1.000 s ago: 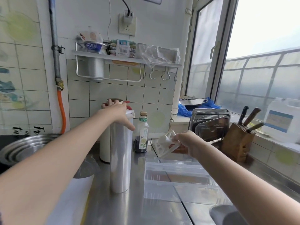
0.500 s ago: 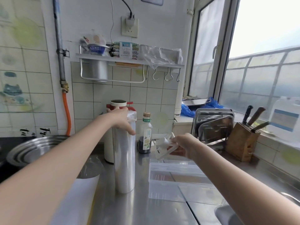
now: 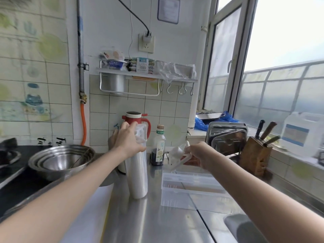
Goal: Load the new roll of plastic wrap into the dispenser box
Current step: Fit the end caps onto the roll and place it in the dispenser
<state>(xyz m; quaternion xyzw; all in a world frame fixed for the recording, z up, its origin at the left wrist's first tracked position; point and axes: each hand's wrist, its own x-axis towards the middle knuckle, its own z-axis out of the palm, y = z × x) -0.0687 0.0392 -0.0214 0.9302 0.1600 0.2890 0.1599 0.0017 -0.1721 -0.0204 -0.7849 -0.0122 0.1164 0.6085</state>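
Note:
The new roll of plastic wrap (image 3: pixel 138 174) stands upright on the steel counter, with a white end piece (image 3: pixel 141 133) fitted on its top. My left hand (image 3: pixel 127 140) grips the top of the roll around that piece. To the right lies the clear plastic dispenser box (image 3: pixel 191 188), open and flat on the counter. Above its far end my right hand (image 3: pixel 198 156) holds a second white plastic end piece (image 3: pixel 177 156) clear of the box.
A red and white thermos (image 3: pixel 135 120) and a dark sauce bottle (image 3: pixel 158 146) stand behind the roll. Stacked steel bowls (image 3: pixel 59 160) sit left by the stove. Metal trays (image 3: pixel 226 137), a knife block (image 3: pixel 254 155) and a white jug (image 3: pixel 301 134) line the right side. A sink edge (image 3: pixel 233 223) is near right.
My head has tilted up, so everything sits lower in view. My left hand has shifted its hold on the roll's top, showing the white end piece. My right hand keeps hold of its piece.

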